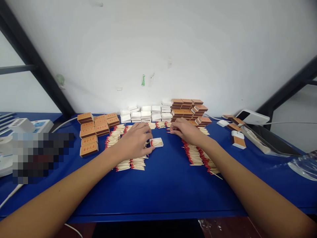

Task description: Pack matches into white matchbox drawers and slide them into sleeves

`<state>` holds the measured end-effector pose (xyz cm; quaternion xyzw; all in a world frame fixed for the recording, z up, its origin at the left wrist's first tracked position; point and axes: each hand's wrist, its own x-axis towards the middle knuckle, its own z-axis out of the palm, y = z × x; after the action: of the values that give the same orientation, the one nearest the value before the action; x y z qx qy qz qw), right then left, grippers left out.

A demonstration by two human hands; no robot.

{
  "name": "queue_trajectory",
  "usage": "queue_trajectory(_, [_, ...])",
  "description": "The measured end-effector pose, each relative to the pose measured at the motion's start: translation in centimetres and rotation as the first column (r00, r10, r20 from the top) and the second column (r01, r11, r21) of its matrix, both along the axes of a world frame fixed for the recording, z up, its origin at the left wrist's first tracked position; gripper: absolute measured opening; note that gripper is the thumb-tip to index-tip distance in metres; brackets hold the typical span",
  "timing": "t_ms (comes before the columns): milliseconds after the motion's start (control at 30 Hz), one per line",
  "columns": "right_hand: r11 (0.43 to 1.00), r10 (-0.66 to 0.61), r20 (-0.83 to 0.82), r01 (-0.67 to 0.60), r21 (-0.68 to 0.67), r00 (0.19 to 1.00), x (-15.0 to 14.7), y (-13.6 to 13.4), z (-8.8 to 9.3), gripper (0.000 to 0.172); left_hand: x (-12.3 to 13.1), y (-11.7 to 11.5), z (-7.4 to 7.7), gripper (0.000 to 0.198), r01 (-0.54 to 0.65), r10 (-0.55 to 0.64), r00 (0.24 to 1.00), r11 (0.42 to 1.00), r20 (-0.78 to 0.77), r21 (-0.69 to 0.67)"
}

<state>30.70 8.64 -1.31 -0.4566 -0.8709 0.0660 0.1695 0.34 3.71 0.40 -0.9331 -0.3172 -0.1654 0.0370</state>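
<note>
My left hand [136, 140] is at the left end of a small white matchbox tray [157, 142], its thumb and fingers curved around that end. A few matches lie inside the tray. My right hand [183, 130] is to the right and slightly farther back, fingertips pinched together at a red-tipped match [168, 133]. Rows of red-tipped matches [137, 163] lie under and beside my left hand. More matches [194, 155] are spread below my right wrist, and others [160, 124] lie along the back.
Stacked brown matchboxes [89, 148] stand at left, with another stack [182, 114] at the back. White trays [146, 114] are piled by the wall. A white device [252, 117], a white case [237, 134] and loose boxes lie right. A power strip [43, 126] is far left.
</note>
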Motion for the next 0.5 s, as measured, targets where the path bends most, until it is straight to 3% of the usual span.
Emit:
queue_trajectory(167, [1.0,0.021,-0.044,-0.021,0.002,0.999,-0.8,-0.6,0.1,0.016,0.0,-0.1,0.0,0.026,0.0,0.0,1.0,1.0,-0.005,0.004])
queue_trajectory(367, [0.991,0.134,-0.095,-0.134,0.011,0.986,-3.3,-3.5,1.2,0.019,0.3,-0.2,0.0,0.026,-0.019,0.019,1.0,1.0,0.008,-0.004])
queue_trajectory(500, [0.983,0.18,-0.064,-0.178,0.033,0.982,-5.1,-4.8,1.1,0.019,0.7,-0.3,-0.2,0.023,-0.003,0.003,0.999,1.0,0.036,0.01])
